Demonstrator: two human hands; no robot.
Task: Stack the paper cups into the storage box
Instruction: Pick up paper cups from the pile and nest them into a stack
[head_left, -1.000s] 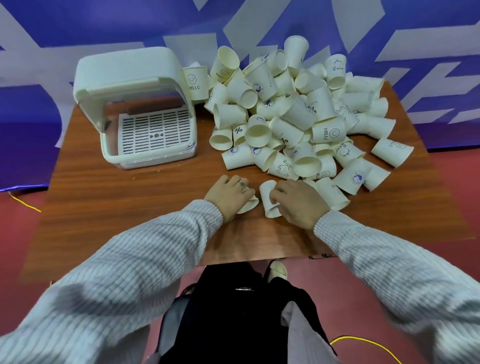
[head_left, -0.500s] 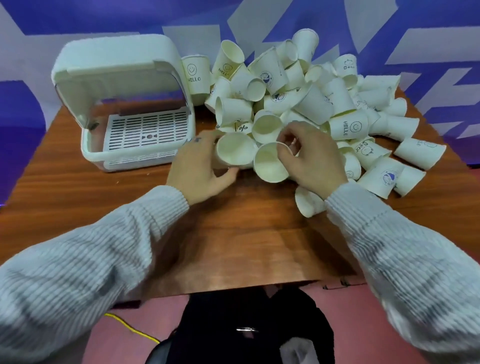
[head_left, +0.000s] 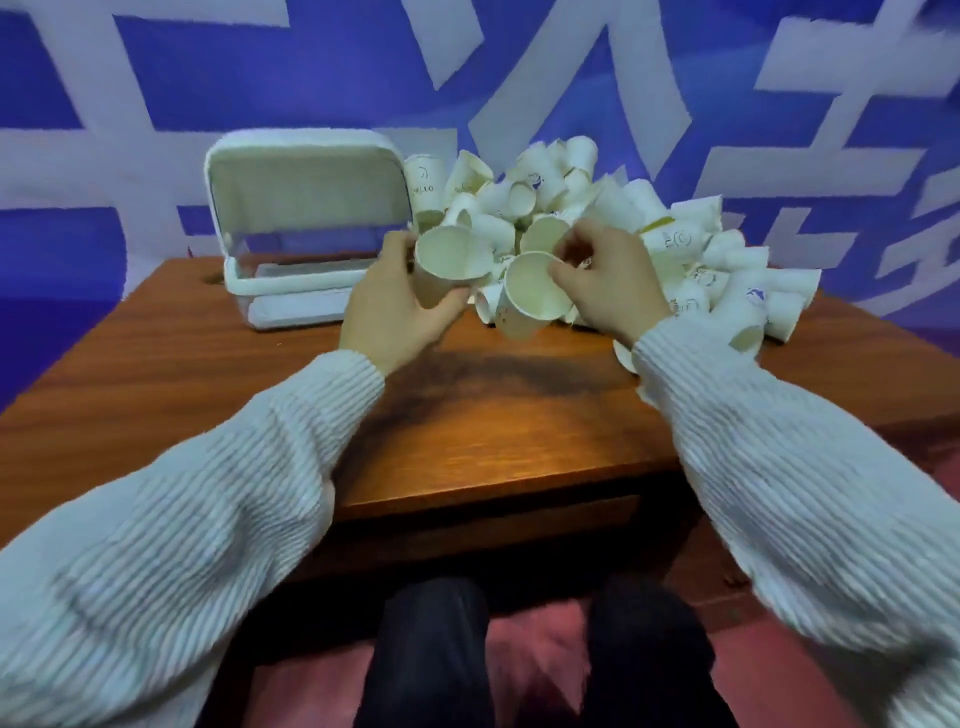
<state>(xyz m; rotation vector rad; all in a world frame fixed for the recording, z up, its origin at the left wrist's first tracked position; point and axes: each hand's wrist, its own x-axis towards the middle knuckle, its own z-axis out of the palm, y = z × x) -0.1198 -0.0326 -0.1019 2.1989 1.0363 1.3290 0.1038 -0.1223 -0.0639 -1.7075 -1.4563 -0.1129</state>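
Two cups are held above the table (head_left: 467, 415) — the left hand (head_left: 395, 306) grips one cup (head_left: 449, 265), the right hand (head_left: 610, 283) pinches another cup's (head_left: 527, 301) rim. The pile (head_left: 649, 228) lies behind, beside the open box (head_left: 306, 223); blur hides detail.

Blue wall banner (head_left: 311, 62) with big white shapes filling the back | wooden table (head_left: 493, 415) sitting in front | reddish floor (head_left: 545, 665) showing beneath

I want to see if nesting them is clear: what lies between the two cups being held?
Nothing: in the head view the left hand's cup and the right hand's cup sit side by side, with only the cup pile behind them.
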